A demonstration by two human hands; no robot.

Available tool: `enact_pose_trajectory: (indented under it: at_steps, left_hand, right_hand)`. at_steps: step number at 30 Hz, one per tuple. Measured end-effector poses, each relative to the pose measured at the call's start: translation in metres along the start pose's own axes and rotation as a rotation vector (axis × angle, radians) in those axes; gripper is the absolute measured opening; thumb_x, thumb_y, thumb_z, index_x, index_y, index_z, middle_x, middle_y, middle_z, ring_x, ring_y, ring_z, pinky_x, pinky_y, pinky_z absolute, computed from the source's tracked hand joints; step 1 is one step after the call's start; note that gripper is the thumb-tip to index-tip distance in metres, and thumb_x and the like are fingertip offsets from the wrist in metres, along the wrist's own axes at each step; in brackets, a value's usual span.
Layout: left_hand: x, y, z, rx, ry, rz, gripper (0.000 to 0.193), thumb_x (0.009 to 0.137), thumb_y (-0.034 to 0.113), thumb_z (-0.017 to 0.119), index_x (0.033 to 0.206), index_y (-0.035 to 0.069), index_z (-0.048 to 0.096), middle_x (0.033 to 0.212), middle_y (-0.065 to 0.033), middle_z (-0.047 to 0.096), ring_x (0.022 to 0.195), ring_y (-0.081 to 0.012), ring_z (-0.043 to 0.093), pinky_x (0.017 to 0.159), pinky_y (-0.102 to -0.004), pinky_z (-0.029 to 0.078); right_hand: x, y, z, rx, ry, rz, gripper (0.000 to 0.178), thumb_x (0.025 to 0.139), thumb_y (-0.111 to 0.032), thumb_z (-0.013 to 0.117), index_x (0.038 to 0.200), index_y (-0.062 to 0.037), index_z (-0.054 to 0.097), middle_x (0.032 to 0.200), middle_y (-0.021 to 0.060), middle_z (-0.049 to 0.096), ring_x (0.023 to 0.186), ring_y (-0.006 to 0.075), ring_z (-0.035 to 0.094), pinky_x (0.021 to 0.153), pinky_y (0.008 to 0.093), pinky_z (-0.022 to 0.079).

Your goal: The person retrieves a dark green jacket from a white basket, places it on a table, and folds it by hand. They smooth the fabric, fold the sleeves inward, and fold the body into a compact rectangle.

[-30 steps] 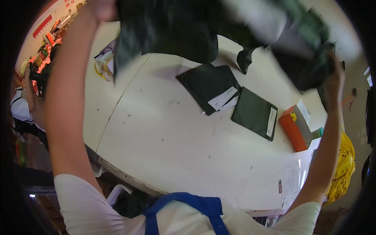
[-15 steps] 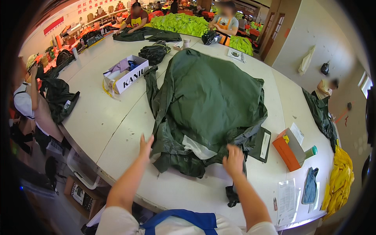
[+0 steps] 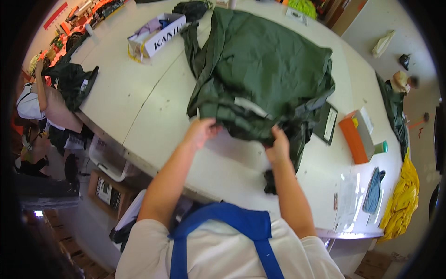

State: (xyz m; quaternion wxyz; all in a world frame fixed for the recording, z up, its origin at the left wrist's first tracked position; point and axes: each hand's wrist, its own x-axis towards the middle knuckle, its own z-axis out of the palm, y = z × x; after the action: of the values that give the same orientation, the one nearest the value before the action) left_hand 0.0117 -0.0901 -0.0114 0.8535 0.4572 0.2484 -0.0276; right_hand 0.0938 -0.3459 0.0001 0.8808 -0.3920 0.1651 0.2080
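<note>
A dark green garment of thin, coated-looking cloth (image 3: 269, 65) lies spread on the white table (image 3: 144, 111) in front of me. Its near part is bunched into folds, and a white strip (image 3: 250, 106) shows among them. My left hand (image 3: 200, 133) pinches the near edge on the left. With fingers partly hidden by cloth, my right hand (image 3: 278, 146) grips the same edge farther right. Between the hands the edge is lifted a little off the table. A dark piece of the garment hangs down beside my right wrist.
Back left stands a white box (image 3: 162, 37) with cloth inside. To the right are a flat black packet (image 3: 325, 123), an orange box (image 3: 355, 139), a green cylinder (image 3: 380, 147), a blue cloth (image 3: 373, 190) and yellow fabric (image 3: 402, 200). A person (image 3: 33, 100) stands at the left edge.
Both hands have come together onto the garment's near edge and taken hold; before, they were apart from it or at its sides. The near folds have been raised. My view has tipped downward.
</note>
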Motion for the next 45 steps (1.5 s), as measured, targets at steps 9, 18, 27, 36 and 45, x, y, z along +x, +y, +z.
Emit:
enact_pose_trajectory:
  at_steps: [9,18,27,36,45]
  left_hand:
    - [-0.082,-0.064,-0.015,-0.176,-0.326,0.196,0.051,0.094,0.039,0.047,0.136,0.01,0.042,0.135,-0.0131,0.047,0.122,-0.0286,0.047,0.104,-0.0451,0.036]
    - [-0.163,-0.13,-0.014,-0.853,-0.522,-0.447,0.051,0.093,0.039,0.049,0.135,0.01,0.045,0.136,-0.0097,0.048,0.124,-0.0264,0.046,0.106,-0.0468,0.034]
    - [-0.154,-0.057,0.045,-0.775,-0.554,-0.188,0.047,0.086,0.019,0.064,0.127,0.003,0.047,0.124,-0.0122,0.056,0.11,-0.0244,0.058,0.096,-0.0421,0.047]
    - [-0.16,-0.049,0.055,0.373,-0.461,0.523,0.047,0.081,0.009,0.068,0.124,0.003,0.051,0.118,-0.0077,0.057,0.106,-0.018,0.056,0.092,-0.0343,0.045]
    - [-0.193,-0.069,0.027,0.313,0.084,0.009,0.045,0.085,0.026,0.066,0.116,-0.005,0.057,0.112,-0.0087,0.062,0.094,-0.0154,0.055,0.081,-0.0282,0.044]
  right_hand:
    - [-0.046,0.013,-0.048,0.077,-0.088,0.262,0.024,0.095,-0.017,0.046,0.112,-0.0014,0.053,0.094,0.0092,0.065,0.077,0.0177,0.064,0.059,0.0309,0.055]
    - [-0.118,0.02,-0.06,-1.346,-0.21,-0.673,0.054,0.083,-0.021,0.066,0.126,0.0006,0.042,0.121,0.0181,0.051,0.113,0.0283,0.049,0.097,0.0379,0.039]
    - [-0.158,0.017,0.001,-0.898,-0.71,-0.759,0.092,0.07,-0.058,0.07,0.135,-0.0037,0.034,0.139,0.0173,0.035,0.126,0.029,0.035,0.105,0.0386,0.027]
    - [-0.166,0.012,0.01,-1.211,-0.912,-0.321,0.063,0.087,-0.055,0.047,0.108,0.0033,0.058,0.108,0.0193,0.055,0.102,0.0348,0.049,0.094,0.0414,0.036]
    - [-0.134,0.032,-0.102,-1.757,-0.431,-0.81,0.033,0.069,-0.002,0.06,0.102,-0.0055,0.059,0.092,0.0119,0.06,0.093,0.0321,0.055,0.092,0.0408,0.04]
